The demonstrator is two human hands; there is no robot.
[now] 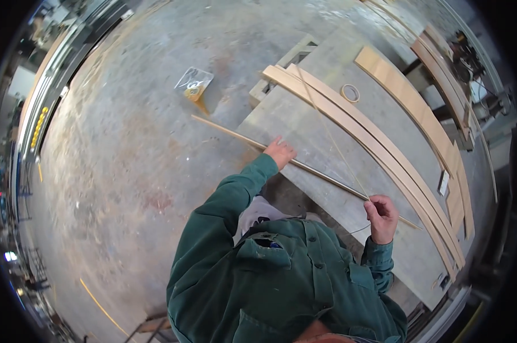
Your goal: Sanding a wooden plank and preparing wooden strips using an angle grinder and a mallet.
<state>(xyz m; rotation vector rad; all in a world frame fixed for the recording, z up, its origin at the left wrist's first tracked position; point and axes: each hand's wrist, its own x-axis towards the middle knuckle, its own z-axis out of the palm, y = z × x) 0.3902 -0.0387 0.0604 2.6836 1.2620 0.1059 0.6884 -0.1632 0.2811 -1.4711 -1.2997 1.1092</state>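
Note:
A long, thin rod lies slantwise across the near edge of the work table; its middle looks like a grey metal tube (327, 176), and a pale wooden length (221, 127) sticks out at its left end. My left hand (280, 152) is closed over the rod where it passes the table's edge. At the tube's right end, my right hand (382, 217) pinches a thin, pale strip (332, 137) that runs up and away across the table. A wooden tip (410, 223) shows beyond my right fingers. How the tube and the wood join there is hidden.
Long wooden boards (378, 148) lie along the grey table (327, 123). A roll of tape (350, 93) and a wide board (398, 86) are farther right. A clear plastic bag (194, 83) with amber contents lies on the concrete floor (127, 148) at the left.

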